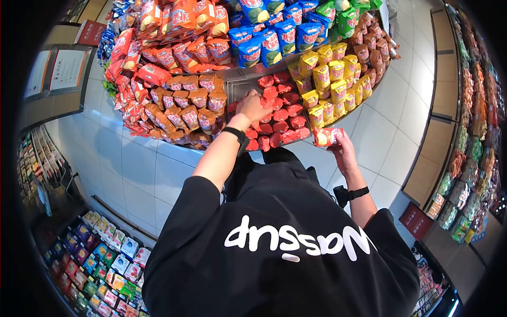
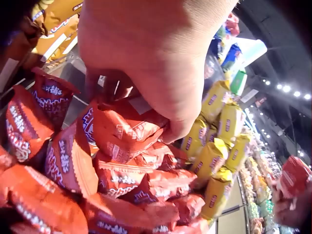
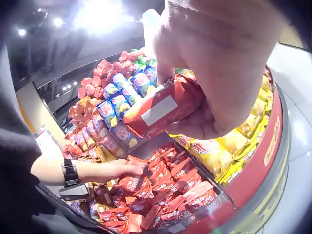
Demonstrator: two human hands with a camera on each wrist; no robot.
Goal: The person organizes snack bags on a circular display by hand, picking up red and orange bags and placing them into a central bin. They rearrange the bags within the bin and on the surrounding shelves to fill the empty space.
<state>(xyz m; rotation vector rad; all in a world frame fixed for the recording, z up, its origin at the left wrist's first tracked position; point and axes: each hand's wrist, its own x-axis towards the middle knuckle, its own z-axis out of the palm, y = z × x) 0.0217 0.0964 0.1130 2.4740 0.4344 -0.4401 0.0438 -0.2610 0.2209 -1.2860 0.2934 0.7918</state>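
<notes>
the left hand (image 1: 253, 107) grips a red packet (image 2: 124, 134) in the red pile (image 1: 280, 127), mid-frame; the right hand (image 1: 346, 151) grips another packet (image 1: 327, 137) right of centre, near the yellow bags (image 1: 336, 74), probably leaving the left room.

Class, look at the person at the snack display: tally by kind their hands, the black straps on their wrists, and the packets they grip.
Hands: 2 (left hand, right hand)
Black wrist straps: 2 (left strap, right strap)
Gripped red packets: 2 (left packet, right packet)
Total: 6
</notes>
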